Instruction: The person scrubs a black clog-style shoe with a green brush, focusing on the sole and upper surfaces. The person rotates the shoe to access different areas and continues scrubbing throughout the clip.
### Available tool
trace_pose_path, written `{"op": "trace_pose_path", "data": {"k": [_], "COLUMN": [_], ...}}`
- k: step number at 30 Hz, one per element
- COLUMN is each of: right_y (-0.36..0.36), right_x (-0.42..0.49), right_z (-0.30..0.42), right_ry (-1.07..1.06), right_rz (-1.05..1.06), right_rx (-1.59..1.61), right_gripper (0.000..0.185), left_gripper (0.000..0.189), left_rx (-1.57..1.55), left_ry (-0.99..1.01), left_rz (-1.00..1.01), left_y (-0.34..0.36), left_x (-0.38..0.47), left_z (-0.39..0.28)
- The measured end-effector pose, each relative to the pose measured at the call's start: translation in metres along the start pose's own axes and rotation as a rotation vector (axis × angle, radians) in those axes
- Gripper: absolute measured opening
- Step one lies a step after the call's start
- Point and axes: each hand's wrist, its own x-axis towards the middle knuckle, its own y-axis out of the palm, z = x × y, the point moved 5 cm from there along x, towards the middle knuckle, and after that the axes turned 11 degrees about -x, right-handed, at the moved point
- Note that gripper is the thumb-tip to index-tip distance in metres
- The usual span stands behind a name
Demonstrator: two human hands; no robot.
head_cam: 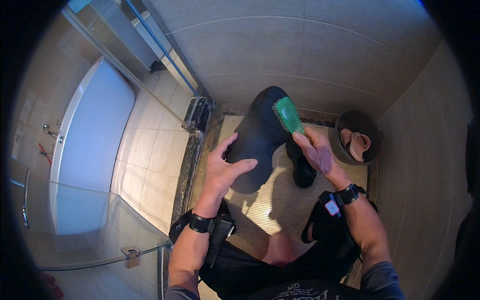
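Observation:
A tall black boot point(257, 131) is held above the ribbed floor in front of me. My left hand point(228, 161) grips the boot's shaft, thumb on top and fingers at its left side. My right hand point(317, 150) is closed around the handle of a green scrub brush point(288, 114). The brush's bristles face left and lie at or close to the boot's upper right side; whether they touch is hard to tell. The boot's sole and heel point(303, 170) show at the right, below my right hand. Dark straps circle both my wrists.
A dark bucket point(339, 150) with pinkish slippers point(356, 144) inside stands right of the boot, by the tiled wall point(255, 48). A glass door point(75, 221) and a dark stone sill point(185, 168) lie left. Beyond them stands a white bathtub point(93, 142).

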Motion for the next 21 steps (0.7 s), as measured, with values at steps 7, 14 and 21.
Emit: {"op": "trace_pose_path", "data": {"k": [7, 14, 21], "right_y": [-0.003, -0.002, -0.008], "right_x": [-0.013, -0.006, -0.003], "right_z": [0.007, 0.026, 0.022], "right_ry": [-0.026, -0.04, 0.07], "right_rz": [-0.083, -0.125, -0.233], "right_rx": [-0.047, 0.017, -0.165], "right_gripper": [0.037, 0.033, 0.05], "left_gripper": [0.084, 0.085, 0.086], "left_rx": [-0.056, -0.092, -0.041], "left_ry": [0.015, -0.027, -0.029], "left_rz": [0.022, 0.033, 0.02], "left_y": [0.01, 0.017, 0.027], "left_x": [0.001, 0.002, -0.009], "left_z": [0.0, -0.001, 0.008]}}
